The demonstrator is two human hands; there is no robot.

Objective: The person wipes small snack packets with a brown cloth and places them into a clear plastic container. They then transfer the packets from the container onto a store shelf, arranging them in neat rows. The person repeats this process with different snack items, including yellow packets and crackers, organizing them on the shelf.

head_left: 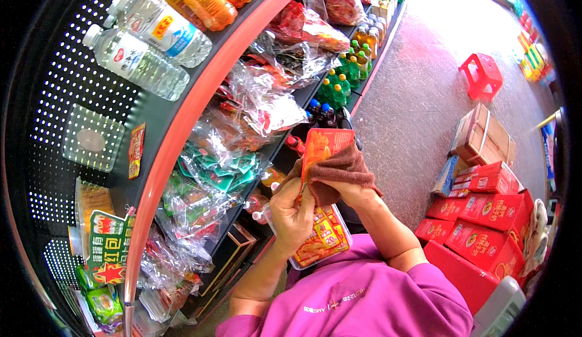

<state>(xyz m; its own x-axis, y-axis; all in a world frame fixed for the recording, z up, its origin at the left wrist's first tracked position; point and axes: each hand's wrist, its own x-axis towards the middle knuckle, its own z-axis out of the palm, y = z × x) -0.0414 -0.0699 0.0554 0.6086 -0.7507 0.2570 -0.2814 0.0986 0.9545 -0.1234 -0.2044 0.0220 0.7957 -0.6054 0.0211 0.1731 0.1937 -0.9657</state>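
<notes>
My left hand point(293, 212) pinches the lower edge of a flat, red-orange printed packet or card point(318, 148), held upright in front of me. A brown cloth point(348, 168) is bunched in my right hand point(352, 193) and lies against the printed face. The cloth covers most of the right fingers, and part of it shows behind my left hand. Below both hands, a clear plastic tub point(298, 264) of orange-yellow snack packets point(325, 234) rests against my purple shirt. My left forearm and hand hide part of the tub.
A shelf unit with a red front edge point(191, 114) runs along my left, bearing water bottles point(141, 64) and bagged snacks point(254, 105). Drink bottles point(336, 91) stand lower. To my right are red cartons point(477, 237), a brown carton point(482, 137) and a red stool point(483, 76).
</notes>
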